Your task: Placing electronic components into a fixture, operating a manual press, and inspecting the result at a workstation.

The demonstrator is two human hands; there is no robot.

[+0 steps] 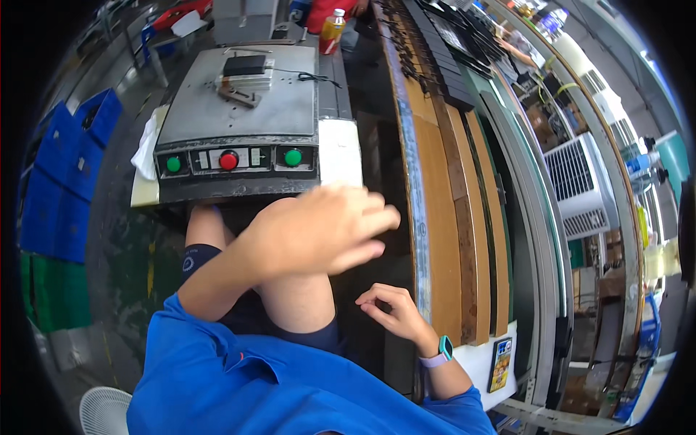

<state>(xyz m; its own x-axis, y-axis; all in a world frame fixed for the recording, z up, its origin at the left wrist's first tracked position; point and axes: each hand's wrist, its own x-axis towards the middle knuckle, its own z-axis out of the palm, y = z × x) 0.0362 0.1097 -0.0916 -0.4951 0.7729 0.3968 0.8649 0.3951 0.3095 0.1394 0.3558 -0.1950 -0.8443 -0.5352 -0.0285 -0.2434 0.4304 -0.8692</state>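
Observation:
My left hand (322, 228) reaches across above my knees, slightly blurred. Its fingers point right, apart, and nothing shows in them. My right hand (390, 308) hangs lower, beside the long workbench, with its fingers loosely curled together; I see nothing in it. A smartwatch (445, 347) with a pale purple strap is on that wrist. In front of me stands a grey metal machine (283, 109) with two green buttons and a red one (228, 159). On its top plate lies a black rectangular block (245, 66) next to a small metal bracket (239, 96) and a black cable (313, 76).
The bench (435, 217) along my right carries brown strips and rows of black parts (446, 65). A phone in a patterned case (500, 365) lies at its near end. A drink bottle (331, 32) stands behind the machine. Blue bins (61, 203) are stacked at left.

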